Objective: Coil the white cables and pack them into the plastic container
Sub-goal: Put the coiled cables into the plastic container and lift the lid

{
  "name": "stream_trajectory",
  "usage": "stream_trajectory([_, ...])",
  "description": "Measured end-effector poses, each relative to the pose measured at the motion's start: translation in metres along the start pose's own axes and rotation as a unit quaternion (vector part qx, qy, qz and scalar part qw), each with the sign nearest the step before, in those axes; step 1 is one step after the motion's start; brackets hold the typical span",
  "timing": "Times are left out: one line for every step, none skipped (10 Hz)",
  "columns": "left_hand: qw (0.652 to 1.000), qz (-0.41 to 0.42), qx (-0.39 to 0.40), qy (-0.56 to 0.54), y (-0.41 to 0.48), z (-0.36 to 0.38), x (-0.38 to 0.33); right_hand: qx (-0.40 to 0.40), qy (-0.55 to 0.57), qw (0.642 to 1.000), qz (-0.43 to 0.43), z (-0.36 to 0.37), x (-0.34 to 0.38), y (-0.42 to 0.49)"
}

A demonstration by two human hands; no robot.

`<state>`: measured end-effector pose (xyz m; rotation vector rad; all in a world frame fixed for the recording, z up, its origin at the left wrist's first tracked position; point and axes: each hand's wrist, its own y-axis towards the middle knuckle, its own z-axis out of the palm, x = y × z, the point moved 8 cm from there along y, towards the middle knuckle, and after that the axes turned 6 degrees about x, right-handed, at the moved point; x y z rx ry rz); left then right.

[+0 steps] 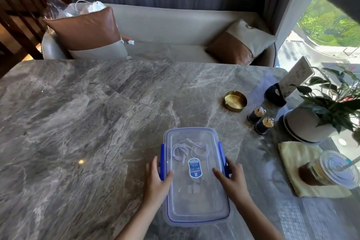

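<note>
Brass ashtray (235, 101), potted plant (331, 111), iced drink (331, 169).

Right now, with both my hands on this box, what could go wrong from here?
Fingers: the left hand and right hand rest at the blue clips, so skin could get nipped if they snap down.
Cables: a loop of the white cables might lift and catch under the lid.
Drink: the cup on the yellow cloth stands close on the right; a jerk could tip it.
</note>
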<state>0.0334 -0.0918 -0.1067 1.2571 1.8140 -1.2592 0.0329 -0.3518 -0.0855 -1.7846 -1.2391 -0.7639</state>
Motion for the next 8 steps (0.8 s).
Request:
stream_trajectory([1.000, 0.005, 0.014, 0.008, 0.005, 0.010, -0.005, 0.046, 0.031, 0.998, -0.023, 0.011, 0.006, -0.004])
stream_trajectory([1.000, 0.012, 0.010, -0.017, 0.003, 0.020, -0.008, 0.048, 0.056, 0.997, -0.031, 0.020, 0.006, -0.006])
stream_trajectory([0.999, 0.021, -0.007, 0.029, 0.003, 0.022, -0.008, 0.044, 0.044, 0.997, -0.043, 0.023, 0.008, -0.006])
stream_trajectory([0.998, 0.023, -0.014, 0.052, 0.003, 0.024, -0.007, 0.039, 0.035, 0.997, -0.055, 0.026, 0.009, -0.005])
stream_trajectory([0.998, 0.029, -0.013, 0.059, 0.003, 0.026, -0.006, 0.038, 0.031, 0.997, -0.062, 0.027, 0.007, -0.004])
stream_trajectory([0.997, 0.032, -0.003, 0.074, 0.004, 0.024, -0.012, 0.038, -0.002, 0.997, -0.065, 0.024, 0.009, -0.003])
stream_trajectory([0.993, 0.036, 0.047, 0.102, 0.010, 0.022, -0.015, 0.054, -0.129, 0.988, -0.068, 0.025, 0.010, 0.002])
stream_trajectory([0.979, 0.073, 0.079, 0.171, 0.024, 0.007, -0.041, 0.024, -0.256, 0.959, -0.120, 0.021, 0.047, 0.020])
